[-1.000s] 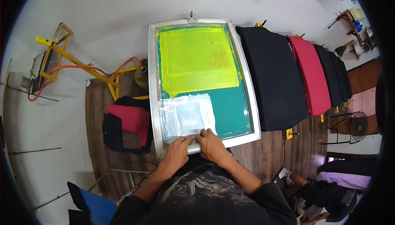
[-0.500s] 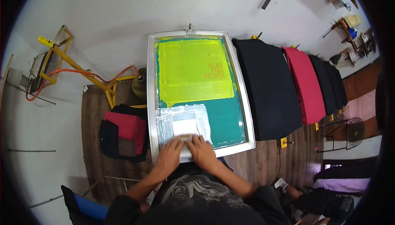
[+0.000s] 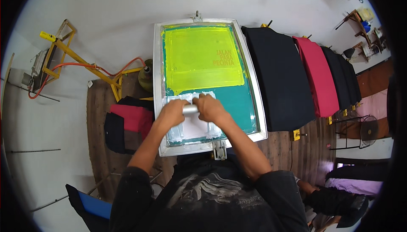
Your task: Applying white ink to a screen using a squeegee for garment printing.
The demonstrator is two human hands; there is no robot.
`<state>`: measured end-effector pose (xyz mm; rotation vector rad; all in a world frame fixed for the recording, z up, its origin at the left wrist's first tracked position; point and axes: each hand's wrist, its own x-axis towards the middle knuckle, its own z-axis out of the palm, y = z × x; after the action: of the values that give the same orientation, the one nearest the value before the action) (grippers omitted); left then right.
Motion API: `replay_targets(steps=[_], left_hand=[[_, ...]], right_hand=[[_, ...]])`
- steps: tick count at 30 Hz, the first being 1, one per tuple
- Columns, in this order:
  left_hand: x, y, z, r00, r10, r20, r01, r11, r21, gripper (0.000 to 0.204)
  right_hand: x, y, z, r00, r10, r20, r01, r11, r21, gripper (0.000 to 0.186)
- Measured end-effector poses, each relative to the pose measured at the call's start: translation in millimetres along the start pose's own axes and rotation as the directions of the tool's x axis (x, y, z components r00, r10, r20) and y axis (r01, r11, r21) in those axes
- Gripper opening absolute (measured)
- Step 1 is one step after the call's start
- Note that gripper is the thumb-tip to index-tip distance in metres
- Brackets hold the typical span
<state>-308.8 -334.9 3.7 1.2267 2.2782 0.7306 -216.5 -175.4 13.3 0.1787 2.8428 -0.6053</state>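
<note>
Here a silvery squeegee handle (image 3: 190, 109) lies crosswise on the near half of the screen frame (image 3: 157, 83), both forearms stretched forward, the left hand (image 3: 171, 114) and right hand (image 3: 210, 107) each with fingers wrapped shut around it. The frame's mesh is yellow-green farther away and teal near, smeared white under the hands. Right of the frame hang five garments: three black (image 3: 277, 79), one red (image 3: 317, 76).

Both hands, left hand (image 3: 171, 114) and right hand (image 3: 210, 108), grip a grey metal squeegee handle (image 3: 190, 110) over the white ink patch (image 3: 193, 126) on an aluminium-framed printing screen (image 3: 157, 83) (yellow and teal mesh). Black and red garments (image 3: 277, 79) lie on the boards to the right.
</note>
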Motion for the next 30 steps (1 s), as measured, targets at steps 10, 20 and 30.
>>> replay_targets(steps=[10, 20, 30], left_hand=[[-117, 47, 45, 1.0, 0.001, 0.029, 0.0, 1.0, -0.027, 0.047], [28, -11, -12, 0.994, -0.038, 0.1, 0.032, 0.997, 0.066, 0.036], [-41, 16, 36, 0.997, 0.0, -0.083, 0.005, 0.998, 0.066, 0.045]], right_hand=[[-116, -35, 43, 0.996, -0.066, 0.056, 0.064, 0.998, 0.026, 0.046], [33, 7, -11, 0.994, 0.069, 0.083, -0.072, 0.997, 0.03, 0.028], [-44, -17, 25, 0.993, 0.1, -0.063, -0.095, 0.992, 0.079, 0.04]])
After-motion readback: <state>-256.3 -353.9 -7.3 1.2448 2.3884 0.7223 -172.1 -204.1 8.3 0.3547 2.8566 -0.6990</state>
